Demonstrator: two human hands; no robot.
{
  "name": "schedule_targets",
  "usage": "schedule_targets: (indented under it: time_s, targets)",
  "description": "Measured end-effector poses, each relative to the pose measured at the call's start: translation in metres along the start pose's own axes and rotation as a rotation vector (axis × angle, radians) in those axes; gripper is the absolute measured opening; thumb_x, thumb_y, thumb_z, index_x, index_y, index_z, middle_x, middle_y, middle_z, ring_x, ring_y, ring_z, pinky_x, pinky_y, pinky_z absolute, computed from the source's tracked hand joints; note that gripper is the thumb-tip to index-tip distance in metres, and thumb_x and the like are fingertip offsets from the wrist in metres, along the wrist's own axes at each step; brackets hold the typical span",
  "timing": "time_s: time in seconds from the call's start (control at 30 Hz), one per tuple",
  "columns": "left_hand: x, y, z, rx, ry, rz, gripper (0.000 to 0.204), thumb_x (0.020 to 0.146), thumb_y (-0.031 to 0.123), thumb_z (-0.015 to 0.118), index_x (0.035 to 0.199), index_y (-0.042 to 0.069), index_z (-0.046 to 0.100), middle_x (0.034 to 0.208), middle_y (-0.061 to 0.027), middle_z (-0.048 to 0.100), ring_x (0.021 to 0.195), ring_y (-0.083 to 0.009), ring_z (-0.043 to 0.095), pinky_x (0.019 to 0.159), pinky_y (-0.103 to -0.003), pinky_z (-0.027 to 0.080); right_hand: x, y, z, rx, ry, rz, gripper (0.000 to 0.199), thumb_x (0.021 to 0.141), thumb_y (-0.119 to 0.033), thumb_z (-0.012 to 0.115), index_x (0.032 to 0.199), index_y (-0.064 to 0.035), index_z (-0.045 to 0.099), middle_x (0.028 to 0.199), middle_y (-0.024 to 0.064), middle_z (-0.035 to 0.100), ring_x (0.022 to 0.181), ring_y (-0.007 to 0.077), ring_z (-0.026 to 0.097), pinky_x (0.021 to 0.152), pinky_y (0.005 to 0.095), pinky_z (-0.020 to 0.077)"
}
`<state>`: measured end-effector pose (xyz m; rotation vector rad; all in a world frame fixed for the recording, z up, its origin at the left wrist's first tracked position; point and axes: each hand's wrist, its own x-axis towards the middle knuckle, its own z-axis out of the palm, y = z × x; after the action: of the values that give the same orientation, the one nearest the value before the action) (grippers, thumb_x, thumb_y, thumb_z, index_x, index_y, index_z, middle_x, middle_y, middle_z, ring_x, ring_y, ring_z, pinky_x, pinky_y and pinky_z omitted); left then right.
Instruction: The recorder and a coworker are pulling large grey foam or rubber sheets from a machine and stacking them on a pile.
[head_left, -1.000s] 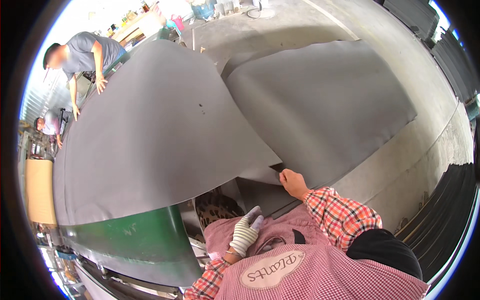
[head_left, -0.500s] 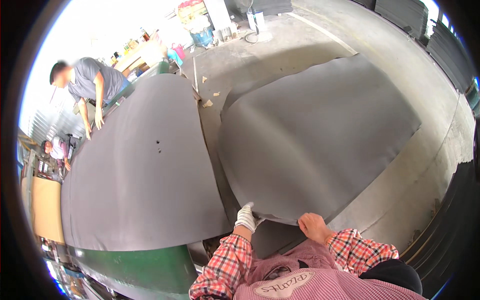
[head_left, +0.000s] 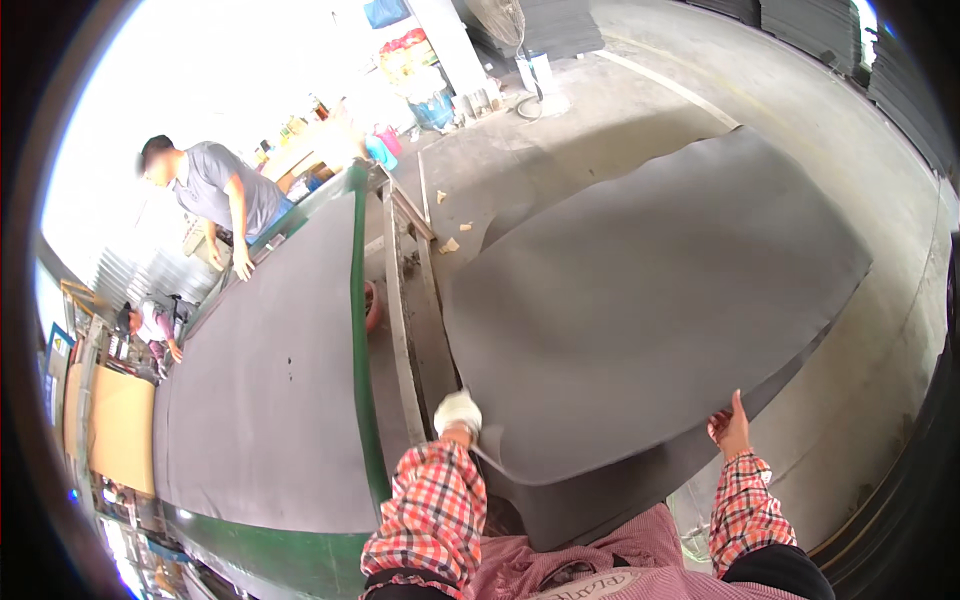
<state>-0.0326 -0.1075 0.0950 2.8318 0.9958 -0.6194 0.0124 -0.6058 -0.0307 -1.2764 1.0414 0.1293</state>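
One left hand (head_left: 458, 412), gloved, arm extended, clenched on the grey sheet's (head_left: 640, 300) left edge — right hand (head_left: 732, 428) at its right edge, thumb raised, grip unclear.

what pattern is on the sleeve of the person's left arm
The left sleeve is orange, black and white check, clearest in the head view.

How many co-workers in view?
2. One in a grey shirt leans at the far edge of the green belt; a second person is farther left along that side. Others may be lost in the glare or hidden behind equipment.
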Motion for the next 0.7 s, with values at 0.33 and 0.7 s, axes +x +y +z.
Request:
schedule_targets:
  time_s: [0.33, 0.7]
  targets:
    - [-0.006, 0.059, -0.24, 0.011, 0.77, 0.464, 0.037, 0.078, 0.011, 0.042, 0.113, 0.013, 0.052, 0.083, -0.0144, 0.062, 0.078, -0.0299, 0.06, 0.071, -0.041, 0.047, -0.026, -0.081, 0.052, 0.399, -0.205, -0.054, 0.011, 0.078, -0.018, 0.062, 0.077, -0.0104, 0.055, 0.067, -0.0016, 0.055, 0.049, 0.0105, 0.049, 0.04, 0.0196, 0.038]
    - [-0.14, -0.325, -0.355, -0.029, 1.125, -0.264, 0.044, 0.079, 0.017, 0.048, 0.122, 0.029, 0.047, 0.09, -0.016, 0.061, 0.085, -0.0343, 0.058, 0.074, -0.041, 0.045, -0.143, -0.1, 0.055, 0.622, -0.8, -0.117, 0.028, 0.083, -0.025, 0.056, 0.104, -0.0054, 0.056, 0.098, 0.0029, 0.059, 0.093, 0.0177, 0.056, 0.081, 0.0336, 0.046]
